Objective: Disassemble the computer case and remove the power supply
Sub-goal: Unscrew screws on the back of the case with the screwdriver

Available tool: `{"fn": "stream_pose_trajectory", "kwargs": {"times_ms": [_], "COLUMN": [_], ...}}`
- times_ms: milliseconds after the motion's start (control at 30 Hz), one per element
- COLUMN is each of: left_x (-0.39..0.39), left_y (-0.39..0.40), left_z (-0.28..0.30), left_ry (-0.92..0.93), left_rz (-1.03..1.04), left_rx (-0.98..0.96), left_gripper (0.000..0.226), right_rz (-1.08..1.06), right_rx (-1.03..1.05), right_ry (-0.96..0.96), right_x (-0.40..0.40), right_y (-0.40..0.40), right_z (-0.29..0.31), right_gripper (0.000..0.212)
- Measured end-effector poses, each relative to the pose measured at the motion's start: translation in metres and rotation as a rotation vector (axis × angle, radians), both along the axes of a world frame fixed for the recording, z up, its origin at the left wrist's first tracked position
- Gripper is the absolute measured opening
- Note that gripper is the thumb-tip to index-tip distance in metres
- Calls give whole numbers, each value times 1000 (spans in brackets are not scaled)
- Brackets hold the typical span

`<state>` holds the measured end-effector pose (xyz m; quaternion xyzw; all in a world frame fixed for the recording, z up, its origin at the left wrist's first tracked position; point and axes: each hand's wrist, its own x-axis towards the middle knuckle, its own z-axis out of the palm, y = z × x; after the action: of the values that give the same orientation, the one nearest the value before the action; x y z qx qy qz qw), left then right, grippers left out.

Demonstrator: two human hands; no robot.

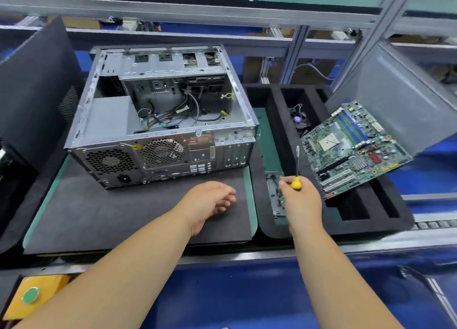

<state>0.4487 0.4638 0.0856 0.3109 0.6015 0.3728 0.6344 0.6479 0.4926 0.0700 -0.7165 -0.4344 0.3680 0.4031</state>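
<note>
Head view: no legible writing; right hand (pixel 300 200) grips screwdriver (pixel 296 168), left hand (pixel 210 202) loosely curled, empty.

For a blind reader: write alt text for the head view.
An open computer case lies on a dark mat, its power supply still inside. The right hand holds a screwdriver; the left hand is empty. A motherboard leans at right.
</note>
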Motion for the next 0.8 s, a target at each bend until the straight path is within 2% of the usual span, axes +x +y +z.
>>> {"fn": "stream_pose_trajectory", "kwargs": {"times_ms": [267, 400, 667, 800], "left_x": [-1, -15, -57, -70], "left_y": [0, -1, 0, 2], "left_z": [1, -3, -10, -12], "left_ry": [20, 39, -6, -75], "left_rz": [66, 146, 413, 419], "left_rx": [23, 12, -11, -6], "left_gripper": [19, 15, 13, 12], "right_rz": [74, 128, 448, 486], "right_rx": [-124, -175, -305, -301], "right_ry": [12, 146, 264, 280], "right_x": [9, -28, -115, -137], "right_y": [13, -3, -31, -34], "right_z": [-17, -20, -9, -3], "right_gripper": [17, 12, 6, 6]}}
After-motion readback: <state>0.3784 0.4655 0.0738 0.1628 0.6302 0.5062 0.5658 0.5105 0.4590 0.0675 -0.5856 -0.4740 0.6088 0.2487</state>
